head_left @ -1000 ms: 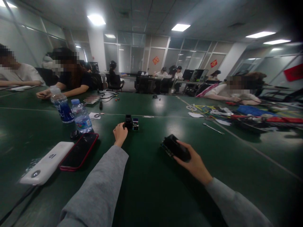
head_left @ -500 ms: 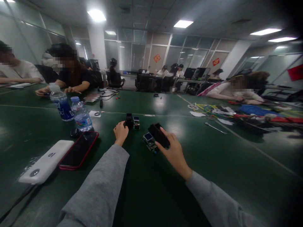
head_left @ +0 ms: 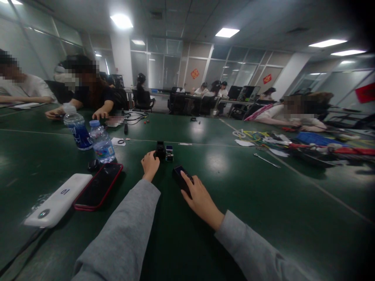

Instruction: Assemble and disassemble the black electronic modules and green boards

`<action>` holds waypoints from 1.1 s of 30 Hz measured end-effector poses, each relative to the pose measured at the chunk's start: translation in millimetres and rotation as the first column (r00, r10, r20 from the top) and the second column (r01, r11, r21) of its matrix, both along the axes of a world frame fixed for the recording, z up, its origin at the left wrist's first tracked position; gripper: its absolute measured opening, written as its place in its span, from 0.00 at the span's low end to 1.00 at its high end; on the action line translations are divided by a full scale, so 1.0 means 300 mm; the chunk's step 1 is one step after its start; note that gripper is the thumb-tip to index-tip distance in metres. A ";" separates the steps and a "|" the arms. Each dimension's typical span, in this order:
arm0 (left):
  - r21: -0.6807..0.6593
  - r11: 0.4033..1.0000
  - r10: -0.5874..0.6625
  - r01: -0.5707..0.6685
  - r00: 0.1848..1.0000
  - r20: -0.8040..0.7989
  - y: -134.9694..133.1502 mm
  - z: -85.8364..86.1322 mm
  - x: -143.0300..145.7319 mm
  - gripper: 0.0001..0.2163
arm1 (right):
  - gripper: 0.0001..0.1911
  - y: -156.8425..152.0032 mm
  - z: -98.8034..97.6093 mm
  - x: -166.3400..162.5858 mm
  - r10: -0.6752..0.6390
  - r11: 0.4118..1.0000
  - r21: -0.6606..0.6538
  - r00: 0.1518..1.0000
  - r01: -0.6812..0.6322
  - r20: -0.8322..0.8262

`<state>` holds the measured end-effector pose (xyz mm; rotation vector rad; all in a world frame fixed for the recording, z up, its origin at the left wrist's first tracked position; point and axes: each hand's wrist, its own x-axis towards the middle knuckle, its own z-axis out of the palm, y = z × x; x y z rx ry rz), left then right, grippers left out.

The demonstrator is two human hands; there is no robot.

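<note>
My left hand [head_left: 150,165] rests on the green table [head_left: 228,210] with its fingers curled around a small black device [head_left: 159,150]. A little module with a blue face [head_left: 169,152] sits right beside that device. My right hand [head_left: 197,198] lies lower and to the right, fingers wrapped over a dark rectangular block with a blue screen edge [head_left: 181,177], pressing it onto the table. Both arms wear grey sleeves.
Two water bottles [head_left: 101,142] stand at the left, with a red-cased phone [head_left: 99,185] and a white power bank [head_left: 58,200] nearer me. Other people sit across the table. Cables and tools [head_left: 293,144] clutter the right side.
My right hand has carried the dark block leftward from the right and lowered it to the table near my left hand. The left hand has stayed put.
</note>
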<state>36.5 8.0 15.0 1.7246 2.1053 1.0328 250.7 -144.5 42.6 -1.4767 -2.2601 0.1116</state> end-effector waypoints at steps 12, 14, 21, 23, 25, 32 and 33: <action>0.012 1.000 -0.002 0.002 1.000 0.004 -0.009 0.012 0.002 0.18 | 0.30 -0.056 0.036 0.014 0.371 0.900 -0.146 0.898 -0.411 -0.236; 0.007 1.000 0.004 -0.004 1.000 0.001 -0.006 0.011 0.003 0.18 | 0.26 0.000 0.039 0.045 0.389 0.876 -0.169 0.868 -0.452 -0.310; 0.017 1.000 0.008 -0.008 1.000 0.007 0.000 0.003 0.003 0.18 | 0.22 0.309 -0.049 0.090 0.052 0.978 -0.107 0.708 -0.179 -0.705; 0.025 1.000 0.005 -0.005 1.000 0.017 0.001 0.001 0.004 0.22 | 0.23 0.390 -0.080 0.058 0.053 0.993 -0.040 0.739 -0.107 -0.672; 0.043 0.999 -0.023 0.023 1.000 0.005 0.001 -0.001 0.006 0.25 | 0.23 0.450 -0.103 0.012 0.096 0.995 0.040 0.815 -0.089 -0.572; 0.047 0.993 -0.101 0.107 0.989 -0.108 0.005 -0.006 0.019 0.25 | 0.25 0.497 -0.130 -0.065 0.181 0.980 0.095 0.981 -0.173 -0.075; 0.046 0.992 -0.112 0.118 0.988 -0.110 0.006 -0.005 0.020 0.25 | 0.24 0.493 -0.128 -0.062 0.167 0.982 0.098 0.983 -0.159 -0.076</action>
